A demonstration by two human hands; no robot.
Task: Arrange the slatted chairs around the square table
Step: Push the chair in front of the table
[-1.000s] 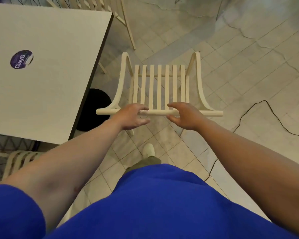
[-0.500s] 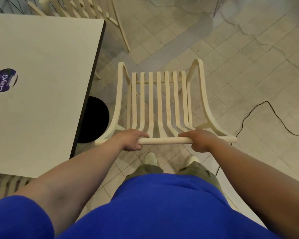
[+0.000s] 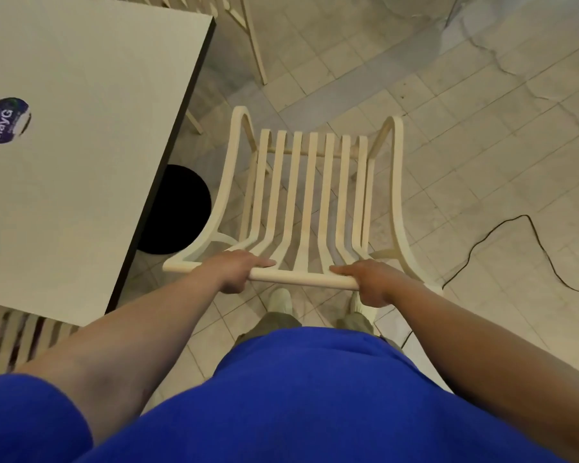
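Note:
A cream slatted chair (image 3: pixel 315 195) stands on the tiled floor just right of the square white table (image 3: pixel 81 162), seen from behind its back. My left hand (image 3: pixel 238 270) grips the left part of the chair's round top rail. My right hand (image 3: pixel 371 284) grips the same rail further right. Both thumbs lie along the rail's top. The chair's seat faces away from me, parallel to the table's right edge.
A second slatted chair (image 3: pixel 244 31) stands at the table's far corner, and a third (image 3: pixel 17 339) shows under the near edge at left. The table's black round base (image 3: pixel 178 208) sits beside the held chair. A black cable (image 3: pixel 502 242) trails across the floor at right.
Both hands closed around the top rail after first touching it. The chair now appears closer to me and lower in view, with more of its seat slats showing.

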